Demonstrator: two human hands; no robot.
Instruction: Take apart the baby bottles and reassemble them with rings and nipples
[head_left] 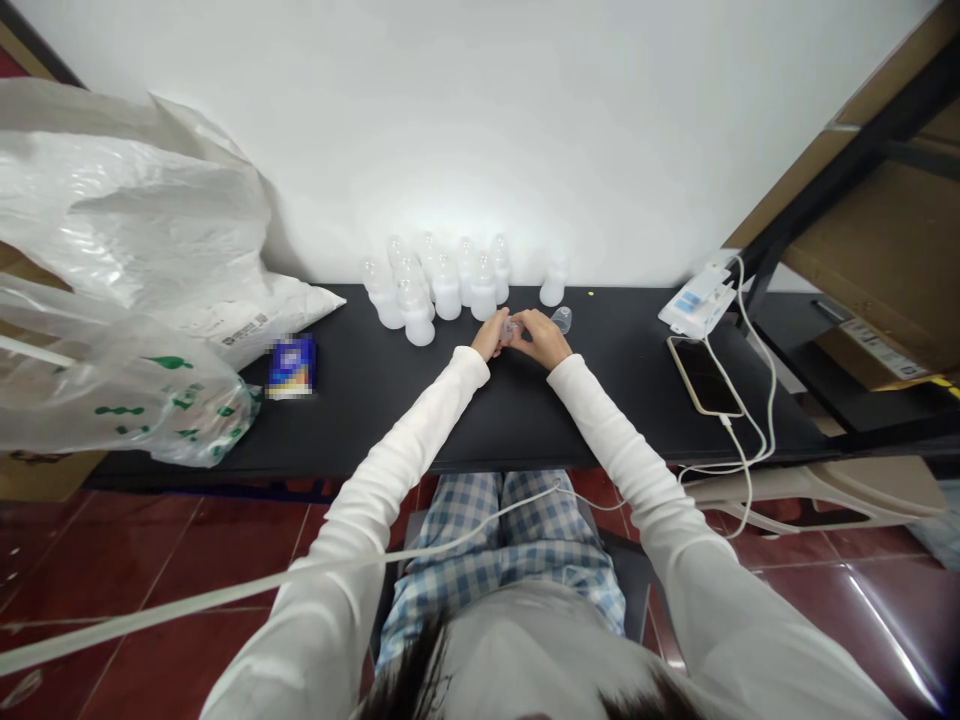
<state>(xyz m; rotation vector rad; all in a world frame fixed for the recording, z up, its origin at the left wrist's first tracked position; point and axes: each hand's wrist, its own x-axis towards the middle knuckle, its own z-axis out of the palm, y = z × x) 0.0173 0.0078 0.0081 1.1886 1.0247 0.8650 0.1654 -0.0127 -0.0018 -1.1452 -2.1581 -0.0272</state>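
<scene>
My left hand (490,335) and my right hand (541,338) meet above the black table, fingers closed around a small translucent piece (511,330). It looks like a bottle teat or its collar, but the fingers cover much of it. Beside my right hand a clear dome cap (561,319) lies on the table. Behind, a white bottle (553,288) stands alone near the wall. To its left is a group of several white baby bottles (448,295) with clear domed caps, all upright; the nearest bottle (418,322) stands left of my left hand.
A large white plastic bag (142,200) and a clear bag with green print (180,400) fill the left side. Near them lies a blue packet (292,366). At right are a phone (705,376), a white power strip (699,300) and loose cables. A white cord crosses my lap.
</scene>
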